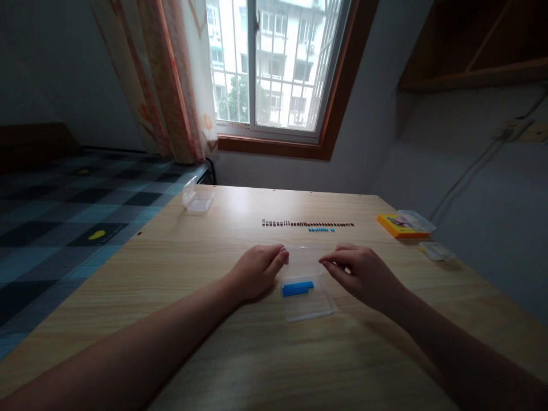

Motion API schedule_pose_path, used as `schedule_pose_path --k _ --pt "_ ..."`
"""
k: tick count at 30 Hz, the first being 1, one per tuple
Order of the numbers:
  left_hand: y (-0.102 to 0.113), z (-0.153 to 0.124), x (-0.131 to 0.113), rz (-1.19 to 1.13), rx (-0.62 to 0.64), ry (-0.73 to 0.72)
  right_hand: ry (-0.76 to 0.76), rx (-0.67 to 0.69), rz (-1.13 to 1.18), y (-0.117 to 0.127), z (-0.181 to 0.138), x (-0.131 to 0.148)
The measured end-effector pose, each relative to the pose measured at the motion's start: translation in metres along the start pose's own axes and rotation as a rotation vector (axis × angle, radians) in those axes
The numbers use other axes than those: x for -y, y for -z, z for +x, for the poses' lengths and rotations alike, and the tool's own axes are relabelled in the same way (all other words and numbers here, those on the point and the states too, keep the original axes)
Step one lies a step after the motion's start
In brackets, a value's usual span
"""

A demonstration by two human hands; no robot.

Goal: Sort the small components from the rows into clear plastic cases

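Note:
A clear plastic box (310, 313) lies in front of me with its hinged lid (303, 260) raised on the far side. Inside its tray rest blue strip-shaped pieces (297, 289), side by side. My left hand (260, 269) is closed, thumb and forefinger pinching the lid at its left edge. At the lid's right edge, the fingertips of my right hand (362, 274) come together in a pinch. Beyond the hands runs a long row of tiny dark parts (308, 224), with a shorter row of tiny blue parts (320, 230) just below it.
Another clear box (199, 201) stands open at the table's far left. On the right lie a yellow-orange box (401, 226) with a clear cover and a small clear case (436, 251). A checked bed (141, 198) adjoins the wooden table (205, 354); the window is behind.

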State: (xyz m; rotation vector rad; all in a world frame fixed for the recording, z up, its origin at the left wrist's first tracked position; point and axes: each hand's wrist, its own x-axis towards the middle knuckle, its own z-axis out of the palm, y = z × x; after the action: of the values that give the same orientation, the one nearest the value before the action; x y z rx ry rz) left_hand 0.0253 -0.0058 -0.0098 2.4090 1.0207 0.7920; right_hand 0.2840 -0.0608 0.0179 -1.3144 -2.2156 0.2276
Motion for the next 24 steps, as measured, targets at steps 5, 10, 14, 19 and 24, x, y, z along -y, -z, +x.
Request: schedule_pose_path --k 5,10,14,19,24 --pt "0.000 0.000 0.000 0.004 0.001 0.003 0.110 0.108 0.044 0.002 0.001 -0.003" --pt "0.000 -0.001 0.001 0.010 0.002 0.002 0.120 0.254 -0.018 -0.004 -0.002 0.002" --pt "-0.001 -0.001 0.002 0.015 0.000 0.002 0.103 0.288 -0.098 -0.007 -0.004 0.004" --pt "-0.001 0.000 0.001 0.017 -0.001 0.003 0.103 0.301 -0.158 -0.007 -0.003 0.006" --pt "-0.001 0.000 0.001 0.015 0.000 0.007 0.097 0.308 -0.162 -0.009 -0.003 0.007"
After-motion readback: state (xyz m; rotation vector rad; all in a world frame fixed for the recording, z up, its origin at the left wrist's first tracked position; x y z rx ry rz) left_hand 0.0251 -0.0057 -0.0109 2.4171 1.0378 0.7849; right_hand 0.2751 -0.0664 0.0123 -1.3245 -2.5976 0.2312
